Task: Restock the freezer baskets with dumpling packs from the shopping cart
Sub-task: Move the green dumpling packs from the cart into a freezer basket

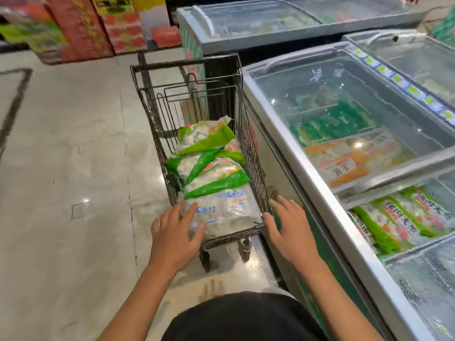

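- Nearest the camera, a dark garment [246,318] fills the bottom edge, and two bare forearms reach forward from it.
- Left hand [176,233] is spread out, its fingers [189,214] straight and lying on the near left corner of the front dumpling pack; whether they press it or only touch it cannot be told. Nothing is clasped.
- Right hand [290,228] is likewise released, fingers straight and apart, held at the near right corner of the shopping cart [152,112]; its thumb lies at the cart's rim wire, though actual contact is unclear.
- Front dumpling pack [229,210], clear with blue print, lies flat at the near end of the cart's basket.
- Behind it, more dumpling packs [209,156] with green bands are stacked and tilted, filling the basket's near and middle part.
- Dark wire cart stands on the pale tiled floor [66,156], just beside the chest freezer.
- Chest freezer [290,153] runs along the right; its sliding glass lid [357,99] covers the far part, with green and orange packs showing under it.
- Nearer, the freezer lies open, and a freezer basket [369,252] there holds green-edged packs [403,217] lying side by side.
- Farther back, a second freezer [270,33] stands across the aisle, and red and yellow cartons [98,23], blurred, are piled at the upper left.
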